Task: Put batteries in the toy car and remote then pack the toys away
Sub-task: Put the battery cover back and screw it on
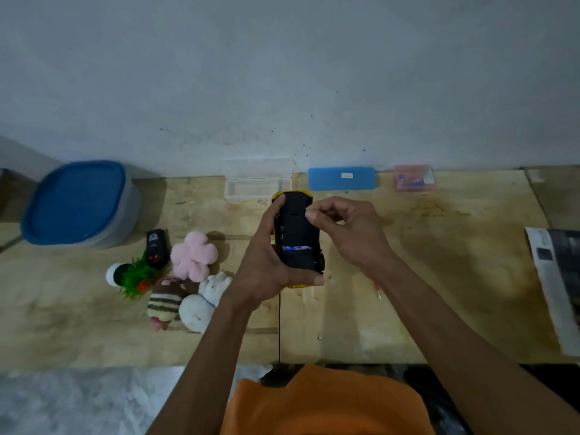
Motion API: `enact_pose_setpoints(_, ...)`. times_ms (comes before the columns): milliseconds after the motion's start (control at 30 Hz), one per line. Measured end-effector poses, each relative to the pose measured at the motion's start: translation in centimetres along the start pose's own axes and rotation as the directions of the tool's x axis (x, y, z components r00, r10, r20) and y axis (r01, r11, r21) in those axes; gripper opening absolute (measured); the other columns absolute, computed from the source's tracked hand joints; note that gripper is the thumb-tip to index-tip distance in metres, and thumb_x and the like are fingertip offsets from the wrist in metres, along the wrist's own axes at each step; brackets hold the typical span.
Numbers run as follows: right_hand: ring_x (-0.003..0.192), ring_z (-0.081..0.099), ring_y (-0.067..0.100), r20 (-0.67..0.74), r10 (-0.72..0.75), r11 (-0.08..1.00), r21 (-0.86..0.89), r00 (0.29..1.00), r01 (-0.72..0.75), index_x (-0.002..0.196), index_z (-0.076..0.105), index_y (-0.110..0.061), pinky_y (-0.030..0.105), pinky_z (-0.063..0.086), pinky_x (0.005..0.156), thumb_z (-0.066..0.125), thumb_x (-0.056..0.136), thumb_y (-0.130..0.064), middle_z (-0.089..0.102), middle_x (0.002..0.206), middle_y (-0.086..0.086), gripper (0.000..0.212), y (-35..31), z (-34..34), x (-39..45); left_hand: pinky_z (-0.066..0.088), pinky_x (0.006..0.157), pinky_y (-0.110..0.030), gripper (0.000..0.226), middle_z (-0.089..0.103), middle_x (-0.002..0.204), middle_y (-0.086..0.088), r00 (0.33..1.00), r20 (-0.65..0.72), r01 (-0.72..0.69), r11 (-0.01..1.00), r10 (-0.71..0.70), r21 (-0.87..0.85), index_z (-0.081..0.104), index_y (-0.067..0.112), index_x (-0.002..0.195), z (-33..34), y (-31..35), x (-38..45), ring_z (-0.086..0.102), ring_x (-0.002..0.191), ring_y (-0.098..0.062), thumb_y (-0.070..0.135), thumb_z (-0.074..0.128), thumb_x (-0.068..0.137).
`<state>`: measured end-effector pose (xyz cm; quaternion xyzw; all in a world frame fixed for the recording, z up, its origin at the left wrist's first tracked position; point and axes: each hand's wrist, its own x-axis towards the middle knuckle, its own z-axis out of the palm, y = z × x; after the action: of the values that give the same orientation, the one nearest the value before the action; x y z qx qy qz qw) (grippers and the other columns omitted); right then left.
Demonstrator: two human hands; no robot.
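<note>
The toy car (296,240) was gripped underside-up by the left hand (266,265), fingers curled round its flank, above the desk (439,262); its long axis ran away from the person; the right hand (348,227) was held just right of the car, fingertips pinched over the open bay; whether anything was pinched could not be told; the remote (156,248) lay well left of the car.

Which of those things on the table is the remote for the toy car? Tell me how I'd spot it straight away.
Start at the big round tub with the blue lid at the table's far left. Just right of it, beside the pink plush flower, lies the remote. It is the only hard black slab among soft toys and a small green plant, with red marks near its lower end.
</note>
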<state>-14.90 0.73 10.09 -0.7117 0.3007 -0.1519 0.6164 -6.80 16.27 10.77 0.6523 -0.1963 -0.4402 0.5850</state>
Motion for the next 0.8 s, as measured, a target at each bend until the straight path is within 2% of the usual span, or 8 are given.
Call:
enact_pose_setpoints(133, 0.08, 0.067, 0.003, -0.018, 0.014, 1.0, -0.015, 1.0, -0.014, 0.09, 0.077, -0.02, 0.022, 0.055, 0.08, 0.076, 0.086, -0.018, 0.075, 0.084, -0.011, 0.005, -0.3, -0.3, 0.4, 0.063, 0.068, -0.044, 0.131, 0.05, 0.131, 0.03, 1.0, 0.023, 0.011, 1.0, -0.011, 0.002, 0.03, 0.037, 0.152, 0.4, 0.7, 0.7, 0.07, 0.106, -0.013, -0.02, 0.088, 0.051)
enact_pose_setpoints(200, 0.08, 0.068, 0.005, -0.074, -0.107, 0.994, -0.028, 0.992, 0.105, 0.091, 0.077, -0.019, 0.025, 0.057, 0.081, 0.076, 0.086, -0.019, 0.075, 0.085, -0.009, 0.006, -2.6, 1.6, -3.5, 0.063, 0.068, -0.044, 0.131, 0.051, 0.128, 0.032, 0.99, 0.081, -0.12, 0.992, 0.116, 0.045, 0.029, 0.037, 0.152, -1.1, 1.7, -3.5, 0.07, 0.105, -0.015, -0.02, 0.088, 0.051)
enact_pose_setpoints(333, 0.082, 0.069, 0.008, -0.033, -0.095, 0.995, -0.029, 0.995, 0.094, 0.092, 0.077, -0.019, 0.028, 0.057, 0.082, 0.076, 0.086, -0.02, 0.076, 0.085, -0.008, 0.006, -2.7, 1.4, -3.2, 0.062, 0.068, -0.033, 0.131, 0.049, 0.132, 0.023, 0.988, 0.074, -0.138, 0.989, 0.134, 0.051, 0.027, 0.031, 0.154, -0.7, 1.9, -3.2, 0.07, 0.102, -0.004, -0.022, 0.087, 0.05)
enact_pose_setpoints(533, 0.072, 0.063, -0.005, 0.032, -0.116, 0.991, -0.057, 0.993, 0.118, 0.093, 0.078, -0.011, 0.01, 0.049, 0.071, 0.077, 0.085, -0.015, 0.074, 0.081, -0.01, 0.009, -2.8, 0.6, -2.8, 0.06, 0.068, -0.027, 0.133, 0.044, 0.138, 0.018, 0.984, 0.085, -0.161, 0.984, 0.155, 0.075, 0.025, 0.029, 0.155, -0.9, 1.6, -3.2, 0.067, 0.104, 0.001, -0.022, 0.088, 0.05)
enact_pose_setpoints(633, 0.068, 0.061, -0.006, 0.053, -0.12, 0.987, -0.104, 0.991, 0.125, 0.092, 0.078, -0.011, 0.008, 0.045, 0.065, 0.077, 0.084, -0.015, 0.073, 0.078, -0.009, 0.009, -2.9, 0.5, -2.8, 0.061, 0.07, -0.028, 0.135, 0.042, 0.142, 0.019, 0.984, 0.094, -0.159, 0.983, 0.15, 0.089, 0.024, 0.03, 0.156, -0.9, 1.3, -3.1, 0.066, 0.108, -0.002, -0.018, 0.091, 0.049)
enact_pose_setpoints(800, 0.069, 0.063, -0.004, 0.041, -0.134, 0.983, -0.118, 0.99, 0.138, 0.092, 0.078, -0.013, 0.008, 0.046, 0.065, 0.077, 0.085, -0.016, 0.074, 0.079, -0.008, 0.008, -3.1, 0.4, -2.9, 0.061, 0.069, -0.029, 0.135, 0.042, 0.143, 0.016, 0.982, 0.091, -0.17, 0.982, 0.163, 0.079, 0.024, 0.028, 0.156, -0.9, 1.3, -3.2, 0.068, 0.103, -0.001, -0.02, 0.089, 0.049)
